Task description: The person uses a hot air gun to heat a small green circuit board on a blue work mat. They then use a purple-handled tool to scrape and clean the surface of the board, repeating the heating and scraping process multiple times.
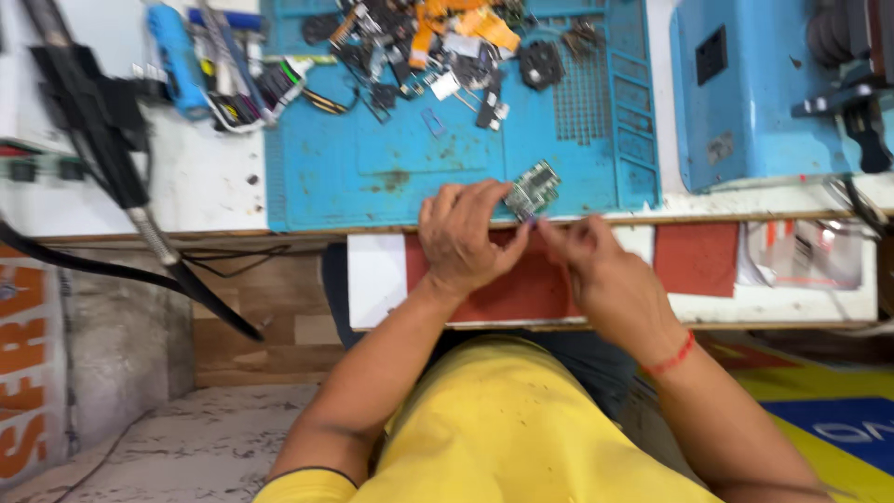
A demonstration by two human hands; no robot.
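Left hand [458,239] fingers pinch small green rectangular circuit board [533,188] at worktop [214,182] front edge; right hand [596,265] fingers clenched on something too small to identify; blue rubber mat [372,177] bare behind.

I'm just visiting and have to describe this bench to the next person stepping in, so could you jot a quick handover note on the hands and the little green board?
Left hand: grip closed on the small green circuit board, holding it at the front edge of the blue work mat.
Right hand: fingers pinched together just below the board; whether it holds a fine tool is too blurred to tell.
Elsewhere: a heap of loose parts lies at the back of the mat; a blue machine stands to the right.
Done or left: the pictures do not settle it; the board is in hand, not set down.
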